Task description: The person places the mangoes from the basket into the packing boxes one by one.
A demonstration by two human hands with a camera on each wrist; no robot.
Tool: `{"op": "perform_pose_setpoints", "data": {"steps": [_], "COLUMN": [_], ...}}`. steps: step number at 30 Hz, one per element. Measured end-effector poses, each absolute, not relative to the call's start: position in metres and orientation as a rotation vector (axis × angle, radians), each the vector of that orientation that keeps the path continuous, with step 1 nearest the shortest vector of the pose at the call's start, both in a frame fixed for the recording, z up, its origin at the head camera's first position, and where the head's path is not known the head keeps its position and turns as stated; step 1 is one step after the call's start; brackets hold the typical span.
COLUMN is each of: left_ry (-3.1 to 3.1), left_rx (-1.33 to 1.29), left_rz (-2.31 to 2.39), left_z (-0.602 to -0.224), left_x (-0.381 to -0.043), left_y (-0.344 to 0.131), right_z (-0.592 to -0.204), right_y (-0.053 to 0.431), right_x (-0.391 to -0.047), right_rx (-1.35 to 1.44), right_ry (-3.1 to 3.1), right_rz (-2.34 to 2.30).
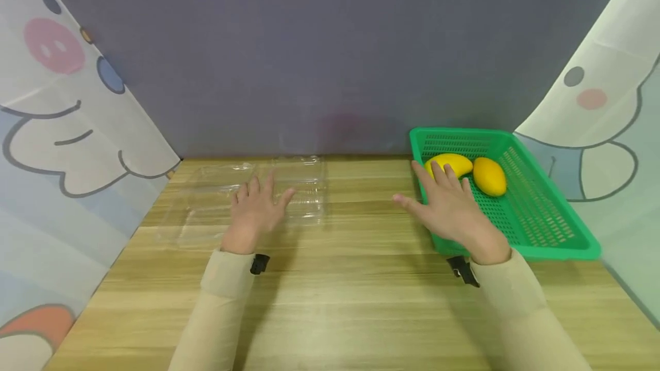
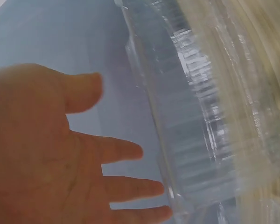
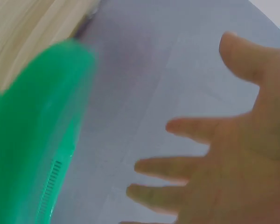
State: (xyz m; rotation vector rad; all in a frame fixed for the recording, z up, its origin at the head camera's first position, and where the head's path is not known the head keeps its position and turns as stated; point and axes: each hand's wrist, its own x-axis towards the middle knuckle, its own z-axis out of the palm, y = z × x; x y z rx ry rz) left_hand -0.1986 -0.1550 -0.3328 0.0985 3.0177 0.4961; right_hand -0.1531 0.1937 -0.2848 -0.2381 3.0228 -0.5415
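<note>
My left hand (image 1: 256, 210) hovers over a clear plastic clamshell box (image 1: 198, 210) at the left of the table, fingers spread and holding nothing. In the left wrist view its fingertips overlap the ribbed edge of the box (image 2: 191, 140). Over the left rim of a green plastic basket (image 1: 546, 205) is my right hand (image 1: 448, 208), also spread and empty. Inside the basket lie two yellow mangoes, one (image 1: 454, 163) partly behind my fingers and a rounder one (image 1: 490, 177) beside it. In the right wrist view the basket's rim (image 3: 51, 102) stands left of the fingertips.
The wood-grain table (image 1: 340, 302) ends at a grey wall (image 1: 330, 56) at the back. Patterned cloth hangs along the left side (image 1: 77, 130) and the right side (image 1: 603, 90). Bare tabletop lies between box and basket.
</note>
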Motion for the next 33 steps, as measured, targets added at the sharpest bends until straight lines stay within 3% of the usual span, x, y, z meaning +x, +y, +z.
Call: {"op": "perform_pose_setpoints", "data": {"steps": [17, 33], "left_ry": [3.019, 3.049], "left_rx": [-0.040, -0.030], "left_rz": [0.422, 0.416], "left_z": [-0.342, -0.353], "left_x": [-0.211, -0.219], "left_y": [-0.167, -0.173], "right_z": [-0.290, -0.278], "right_y": [0.219, 0.238], "right_x": [-0.163, -0.167], "right_rx": [-0.192, -0.190], "right_ry": [3.060, 2.906], "right_rz": [-0.337, -0.523]}}
